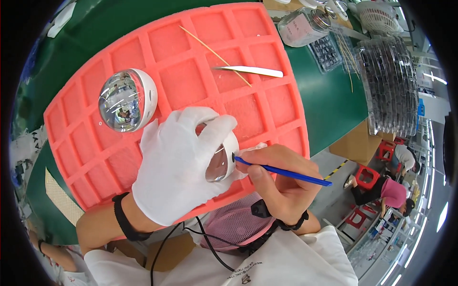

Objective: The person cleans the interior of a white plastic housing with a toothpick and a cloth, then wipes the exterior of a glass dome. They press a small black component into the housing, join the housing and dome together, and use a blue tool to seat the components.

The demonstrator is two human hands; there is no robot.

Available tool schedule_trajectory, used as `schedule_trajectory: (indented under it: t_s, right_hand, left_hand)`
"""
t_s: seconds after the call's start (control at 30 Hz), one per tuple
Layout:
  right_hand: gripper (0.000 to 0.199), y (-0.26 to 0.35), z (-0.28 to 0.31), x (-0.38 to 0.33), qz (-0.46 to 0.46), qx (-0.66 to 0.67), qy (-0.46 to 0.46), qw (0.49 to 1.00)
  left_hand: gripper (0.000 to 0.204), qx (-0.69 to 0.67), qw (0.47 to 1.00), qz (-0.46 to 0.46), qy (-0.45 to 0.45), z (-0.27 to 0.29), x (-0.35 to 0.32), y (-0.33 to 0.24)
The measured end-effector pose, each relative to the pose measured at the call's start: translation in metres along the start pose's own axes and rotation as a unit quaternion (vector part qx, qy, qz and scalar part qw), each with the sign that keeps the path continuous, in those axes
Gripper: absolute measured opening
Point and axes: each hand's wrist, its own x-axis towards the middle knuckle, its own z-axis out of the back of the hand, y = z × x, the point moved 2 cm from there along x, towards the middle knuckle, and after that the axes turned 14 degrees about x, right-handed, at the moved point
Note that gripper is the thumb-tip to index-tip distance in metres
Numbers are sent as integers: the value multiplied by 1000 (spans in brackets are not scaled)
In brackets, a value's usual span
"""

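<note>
My left hand [167, 162], in a white glove, is closed around a dome-shaped device with a white rim [231, 145] and a shiny, mirror-like face. Bare and pinching, my right hand [291, 186] holds a thin blue stick tool [300, 175], its tip at a small dark slot in that rim. A bit of white material shows by the right fingertips. To the left, a second mirrored dome [121, 101] rests tilted on the pink compartmented foam tray [181, 78]. White-handled tweezers [260, 71] lie across a thin wooden stick [205, 45] on the tray.
A glass jar with a metal lid [300, 29], a small tray of dark parts [326, 52] and stacked clear plastic trays [387, 86] stand at the right. A perforated beige sheet [61, 198] lies left. Other people and red stools [366, 177] appear at the far right.
</note>
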Motion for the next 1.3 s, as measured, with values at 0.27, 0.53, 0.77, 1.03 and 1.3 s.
schedule_trajectory:
  t_s: [0.27, 0.53, 0.77, 1.03, 1.3]
  right_hand:
    - [22, 1, -1, 1, 13, -9, 3, 1000]
    - [22, 2, 0, 0, 3, -13, 6, 1000]
    - [21, 9, -3, 2, -15, -69, 3, 997]
    - [19, 9, -17, 2, -48, -48, -62, 996]
    - [15, 10, -24, 2, -48, -60, -139, 987]
  left_hand:
    - [73, 0, 1000, 11, 7, 0, 1, -1]
    - [74, -8, 1000, 9, 8, -1, 1, -1]
    - [75, -6, 1000, 11, 0, -4, 0, 1]
    - [75, -3, 999, 12, -35, -9, -3, 3]
    - [74, 4, 999, 12, -37, -10, 0, 1]
